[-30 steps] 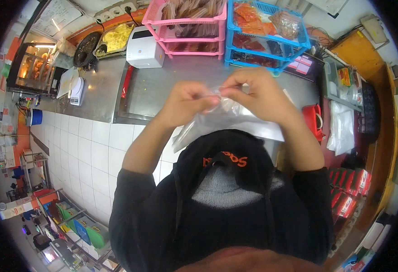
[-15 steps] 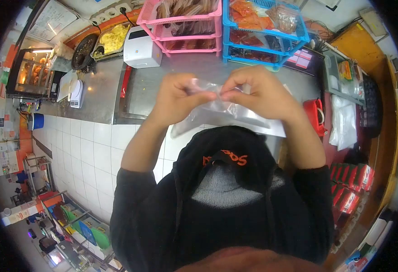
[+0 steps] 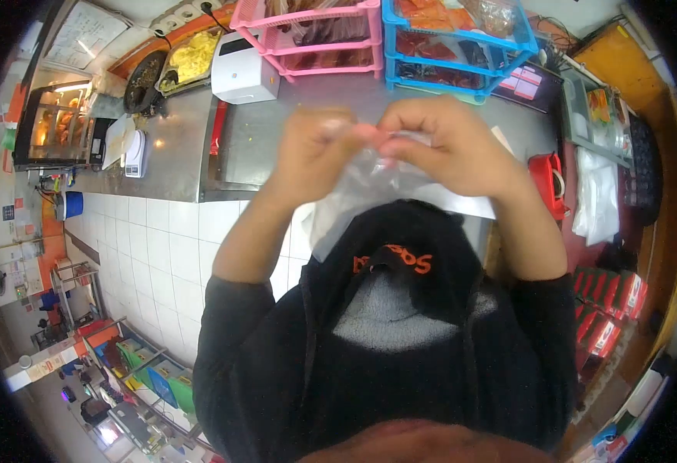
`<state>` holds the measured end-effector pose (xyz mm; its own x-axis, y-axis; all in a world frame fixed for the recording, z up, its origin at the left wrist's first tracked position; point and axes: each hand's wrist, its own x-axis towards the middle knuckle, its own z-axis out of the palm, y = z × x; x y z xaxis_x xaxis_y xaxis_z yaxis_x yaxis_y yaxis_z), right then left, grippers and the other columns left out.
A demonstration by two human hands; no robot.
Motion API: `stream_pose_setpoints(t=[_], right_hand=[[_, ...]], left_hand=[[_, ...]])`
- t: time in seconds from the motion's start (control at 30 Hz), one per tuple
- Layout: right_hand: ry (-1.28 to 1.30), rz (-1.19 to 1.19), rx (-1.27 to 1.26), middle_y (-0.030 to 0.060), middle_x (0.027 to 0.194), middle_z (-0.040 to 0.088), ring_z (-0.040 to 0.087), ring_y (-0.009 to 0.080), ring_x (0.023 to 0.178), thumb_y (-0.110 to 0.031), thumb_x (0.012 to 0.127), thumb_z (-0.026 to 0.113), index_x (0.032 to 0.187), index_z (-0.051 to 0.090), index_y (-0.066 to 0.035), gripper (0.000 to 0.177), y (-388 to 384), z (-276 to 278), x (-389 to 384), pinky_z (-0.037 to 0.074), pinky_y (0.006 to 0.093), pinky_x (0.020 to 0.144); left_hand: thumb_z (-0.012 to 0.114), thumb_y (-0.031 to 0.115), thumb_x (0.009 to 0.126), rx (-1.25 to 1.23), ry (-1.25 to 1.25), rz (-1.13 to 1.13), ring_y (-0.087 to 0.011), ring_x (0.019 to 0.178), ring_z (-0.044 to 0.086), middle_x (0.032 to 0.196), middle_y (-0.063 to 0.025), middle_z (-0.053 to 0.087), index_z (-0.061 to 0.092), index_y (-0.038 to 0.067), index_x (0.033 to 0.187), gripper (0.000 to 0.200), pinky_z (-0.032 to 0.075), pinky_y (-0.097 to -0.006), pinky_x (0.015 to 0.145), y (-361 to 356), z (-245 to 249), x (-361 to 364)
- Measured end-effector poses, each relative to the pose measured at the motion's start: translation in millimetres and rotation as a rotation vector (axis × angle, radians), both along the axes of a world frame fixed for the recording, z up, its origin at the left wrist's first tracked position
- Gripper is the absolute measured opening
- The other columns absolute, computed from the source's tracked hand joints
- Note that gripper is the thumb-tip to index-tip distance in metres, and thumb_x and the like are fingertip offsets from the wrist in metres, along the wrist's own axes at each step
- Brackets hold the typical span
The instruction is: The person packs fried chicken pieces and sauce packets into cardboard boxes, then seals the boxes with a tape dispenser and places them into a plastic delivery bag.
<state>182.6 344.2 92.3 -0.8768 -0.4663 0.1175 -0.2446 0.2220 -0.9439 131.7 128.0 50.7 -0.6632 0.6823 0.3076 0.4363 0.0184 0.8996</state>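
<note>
In the head view, the left hand (image 3: 307, 158), slightly blurred, and the right hand (image 3: 454, 147) meet near the upper middle of the frame, thumbs and fingertips closed in a pinch on the gathered top of a clear, thin plastic bag (image 3: 357, 181). The bag hangs below the fingers, above the dark hooded garment (image 3: 388, 370). Beyond the hands, a grey metal counter (image 3: 300, 100) bears a white boxy device (image 3: 242, 79) at upper left, a pink plastic tiered rack (image 3: 327, 72) at upper centre and a blue plastic tiered rack (image 3: 438, 85) right beside it.
</note>
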Motion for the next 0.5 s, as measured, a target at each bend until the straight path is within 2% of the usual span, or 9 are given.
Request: stream_pose_setpoints(t=[0.07,0.13,0.2,0.23,0.33,0.4,0.43,0.5], right_hand=[[0.011,-0.059,0.002,0.0047,0.078,0.063,0.058,0.0109,0.072,-0.008,0.086,0.065,0.088,0.063,0.001,0.009,4.7,-3.5,0.6,0.046,0.0257,0.066],[0.029,-0.116,-0.002,0.0039,0.078,0.063,0.058,0.0095,0.073,-0.008,0.087,0.064,0.088,0.063,0.001,0.009,9.9,-5.5,-0.2,0.046,0.0249,0.066],[-0.017,-0.108,-0.038,0.0033,0.079,0.063,0.058,0.0093,0.074,-0.009,0.087,0.064,0.088,0.064,0.001,0.009,14.8,-4.5,0.1,0.047,0.0254,0.067],[-0.019,-0.107,-0.040,0.0033,0.079,0.063,0.058,0.0093,0.074,-0.009,0.087,0.064,0.088,0.064,0.001,0.009,15.1,-3.2,0.6,0.047,0.0254,0.067],[-0.009,-0.018,0.049,0.0045,0.083,0.065,0.059,0.0093,0.077,-0.010,0.087,0.065,0.090,0.064,0.001,0.011,11.1,-3.5,2.7,0.047,0.0251,0.069],[0.320,-0.050,-0.019,0.0058,0.086,0.067,0.060,0.0093,0.080,-0.010,0.087,0.066,0.090,0.065,0.001,0.011,5.2,-9.7,5.2,0.048,0.0258,0.072],[0.321,-0.049,-0.017,0.0058,0.086,0.067,0.060,0.0093,0.080,-0.010,0.087,0.066,0.090,0.065,0.001,0.011,5.1,-11.2,5.5,0.048,0.0258,0.072],[0.225,-0.090,-0.005,0.0112,0.081,0.068,0.063,0.0148,0.075,-0.016,0.084,0.067,0.090,0.067,0.000,0.018,8.0,-13.4,7.1,0.048,0.0275,0.073]], left_hand=[[0.059,0.008,0.090,0.082,0.052,-0.003,-0.0093,0.062,0.052,0.067,-0.0044,0.057,0.065,0.000,0.080,0.014,0.037,-0.0238,0.054,-3.5,1.7,-7.7],[0.061,0.007,0.089,0.123,-0.053,-0.011,-0.0095,0.062,0.052,0.067,-0.0037,0.058,0.063,-0.001,0.079,0.013,0.038,-0.0250,0.055,-1.9,7.7,3.6],[0.063,0.004,0.088,0.072,-0.446,-0.035,-0.0095,0.062,0.051,0.069,-0.0027,0.059,0.061,0.000,0.077,0.011,0.038,-0.0260,0.055,-3.7,13.4,13.6],[0.063,0.004,0.088,0.070,-0.448,-0.034,-0.0095,0.062,0.051,0.069,-0.0027,0.059,0.061,0.000,0.077,0.011,0.038,-0.0260,0.055,-1.5,12.4,15.0],[0.063,0.002,0.087,0.182,-0.364,0.000,-0.0091,0.064,0.054,0.072,-0.0029,0.061,0.062,0.000,0.077,0.010,0.041,-0.0256,0.057,4.1,3.8,15.8],[0.063,0.003,0.087,0.197,-0.249,-0.089,-0.0096,0.070,0.058,0.076,-0.0040,0.064,0.064,0.000,0.080,0.008,0.046,-0.0256,0.061,4.3,-8.1,6.2],[0.063,0.003,0.087,0.200,-0.248,-0.089,-0.0096,0.070,0.058,0.076,-0.0040,0.064,0.064,0.000,0.080,0.008,0.046,-0.0256,0.061,5.7,-8.7,4.9],[0.064,0.004,0.087,0.089,0.074,-0.025,-0.0089,0.071,0.059,0.078,-0.0037,0.066,0.066,0.000,0.080,0.009,0.047,-0.0241,0.063,12.5,-1.6,4.5]])
